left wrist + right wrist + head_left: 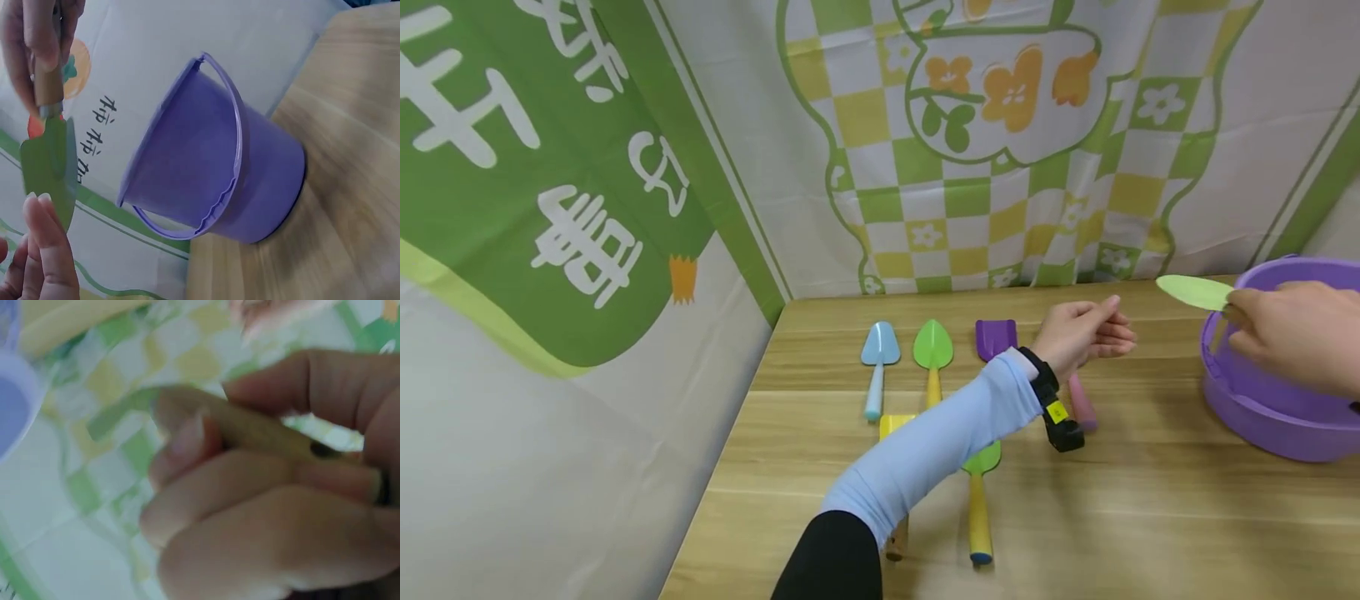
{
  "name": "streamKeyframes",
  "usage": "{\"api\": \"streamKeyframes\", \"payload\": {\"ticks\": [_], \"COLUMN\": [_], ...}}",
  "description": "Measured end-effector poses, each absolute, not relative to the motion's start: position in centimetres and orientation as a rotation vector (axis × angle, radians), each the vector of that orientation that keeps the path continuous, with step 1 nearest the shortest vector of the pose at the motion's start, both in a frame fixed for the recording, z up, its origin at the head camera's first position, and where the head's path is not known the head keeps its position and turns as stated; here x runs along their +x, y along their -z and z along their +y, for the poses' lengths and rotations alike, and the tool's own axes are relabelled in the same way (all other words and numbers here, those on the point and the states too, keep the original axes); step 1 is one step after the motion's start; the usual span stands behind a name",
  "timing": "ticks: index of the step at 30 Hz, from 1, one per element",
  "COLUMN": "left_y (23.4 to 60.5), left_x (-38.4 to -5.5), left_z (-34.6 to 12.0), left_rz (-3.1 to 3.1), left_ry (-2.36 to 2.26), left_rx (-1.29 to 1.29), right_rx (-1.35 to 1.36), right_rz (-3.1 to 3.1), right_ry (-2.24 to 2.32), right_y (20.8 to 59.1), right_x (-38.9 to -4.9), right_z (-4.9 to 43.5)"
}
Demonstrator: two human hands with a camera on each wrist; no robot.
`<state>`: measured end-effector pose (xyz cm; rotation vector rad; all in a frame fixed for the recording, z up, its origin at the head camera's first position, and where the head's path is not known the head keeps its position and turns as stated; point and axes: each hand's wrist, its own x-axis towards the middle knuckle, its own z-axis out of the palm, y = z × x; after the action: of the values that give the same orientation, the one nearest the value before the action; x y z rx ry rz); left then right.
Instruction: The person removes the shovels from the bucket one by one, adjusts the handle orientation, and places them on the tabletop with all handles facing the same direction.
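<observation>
My right hand [1300,333] grips the wooden handle [250,428] of a small trowel with a light green blade [1193,292]. It holds the trowel up over the purple bucket [1262,421], blade pointing left. My left hand [1082,337] is raised above the table with its fingers loosely bent and nothing in them. In the left wrist view its fingertips [44,215] appear close to the tip of the green blade; whether they touch cannot be told. The bucket [269,178] stands upright, its handle hanging down the side.
Under and beyond my left arm lie a blue trowel [880,346], a green trowel [932,343], a purple shovel [995,340], a yellow shovel [895,423], another green trowel with a yellow handle [979,517], and a pink handle [1081,404]. A patterned cloth [865,192] hangs behind the table.
</observation>
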<state>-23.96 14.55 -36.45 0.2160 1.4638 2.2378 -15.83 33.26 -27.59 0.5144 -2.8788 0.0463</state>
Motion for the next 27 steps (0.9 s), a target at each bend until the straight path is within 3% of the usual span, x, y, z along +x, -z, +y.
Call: {"api": "streamKeyframes", "payload": {"ticks": [3, 11, 20, 27], "left_y": [36.3, 36.3, 37.2, 38.6], "left_x": [-23.5, -23.0, -23.4, -21.7], "left_z": [13.9, 12.0, 9.4, 6.6], "left_rz": [1.521, 1.773, 1.91, 2.016], "left_ry": [-2.253, -2.175, -2.11, -1.995], "left_rx": [0.217, 0.129, 0.048, 0.15], "right_rx": [0.457, 0.633, 0.641, 0.551], "right_rz": [-2.963, -2.724, -2.905, -3.061], "right_ry": [-0.042, -0.095, -0.43, -0.71], "right_y": [28.2, 31.5, 32.4, 33.4], "right_x": [-14.7, -14.0, -14.9, -15.1], "right_z": [30.5, 25.8, 23.7, 23.8]}}
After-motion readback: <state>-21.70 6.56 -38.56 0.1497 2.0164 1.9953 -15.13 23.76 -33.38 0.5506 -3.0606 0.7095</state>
